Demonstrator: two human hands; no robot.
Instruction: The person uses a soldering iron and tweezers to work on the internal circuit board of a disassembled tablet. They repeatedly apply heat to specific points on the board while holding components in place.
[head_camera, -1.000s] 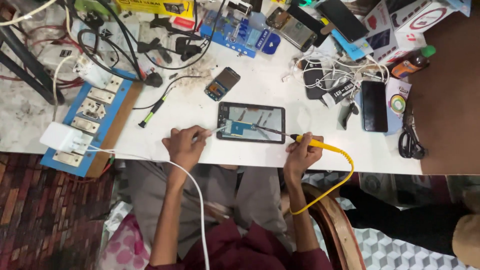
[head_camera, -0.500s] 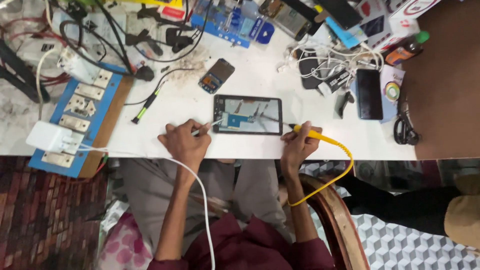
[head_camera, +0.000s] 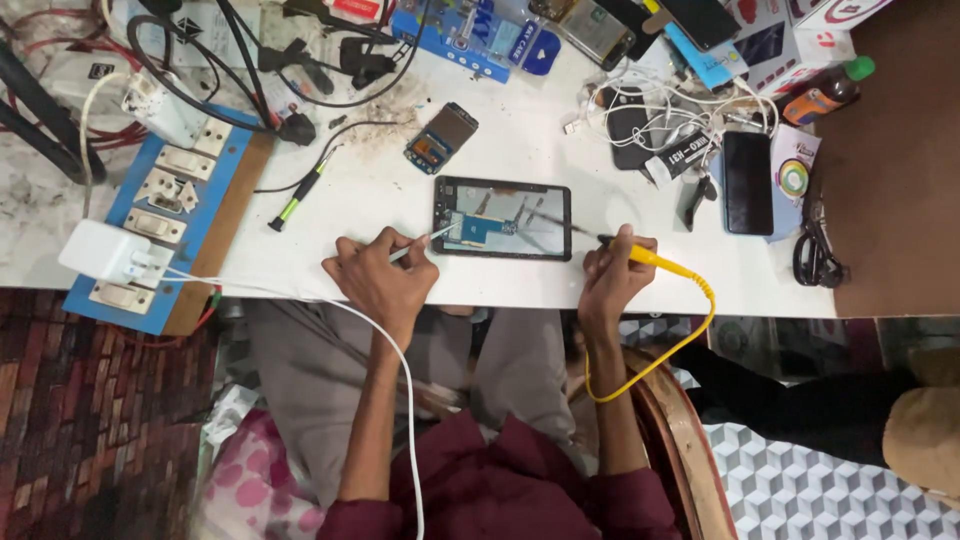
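An opened tablet (head_camera: 503, 218) with its board exposed lies on the white table (head_camera: 380, 185) in front of me. My left hand (head_camera: 378, 280) grips thin metal tweezers (head_camera: 420, 243) whose tip touches the tablet's left edge. My right hand (head_camera: 612, 278) holds a soldering iron (head_camera: 640, 253) with a yellow handle and a yellow cord (head_camera: 680, 340); its dark tip reaches over the tablet's right side.
A blue switchboard (head_camera: 160, 215) with a white charger (head_camera: 100, 250) sits at the left edge. A small circuit module (head_camera: 441, 138), a green-tipped screwdriver (head_camera: 300, 197), black cables, several phones (head_camera: 748, 182), white wires and a bottle (head_camera: 825, 92) crowd the far and right side.
The view has shifted a little across the frames. Both hands stay at the tablet, the tweezers at its left edge and the iron tip at its right.
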